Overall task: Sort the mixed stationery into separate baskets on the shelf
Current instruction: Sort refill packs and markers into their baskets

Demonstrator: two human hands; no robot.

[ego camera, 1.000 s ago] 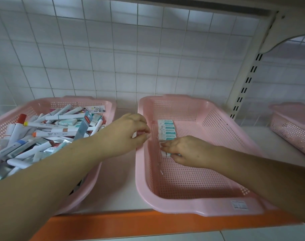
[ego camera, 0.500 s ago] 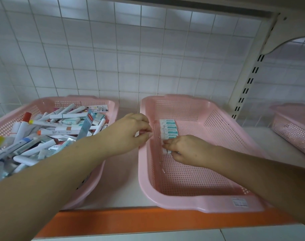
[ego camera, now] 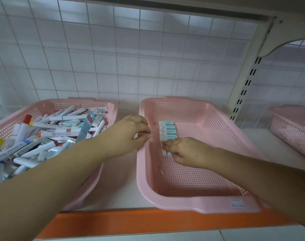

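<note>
Little changed in last second: right hand (ego camera: 186, 152) still pinches eraser (ego camera: 166, 152), seating it against eraser row (ego camera: 167, 129) just beyond fingertips (ego camera: 165, 145), in middle basket (ego camera: 218, 204). Left hand (ego camera: 129, 134) curled at rim alongside; grip unclear. Mixed basket (ego camera: 49, 105) beyond left wrist heaped: sorting barely begun.

We read no text with certainty. Red tag (ego camera: 90, 118) on the grey-blue flat pack (ego camera: 83, 133), left pink mesh basket (ego camera: 43, 105): white letters, blurred. White sticker (ego camera: 236, 203), near rim of middle pink mesh basket (ego camera: 183, 204): too small. White block erasers' (ego camera: 167, 126) teal print: illegible.
</note>
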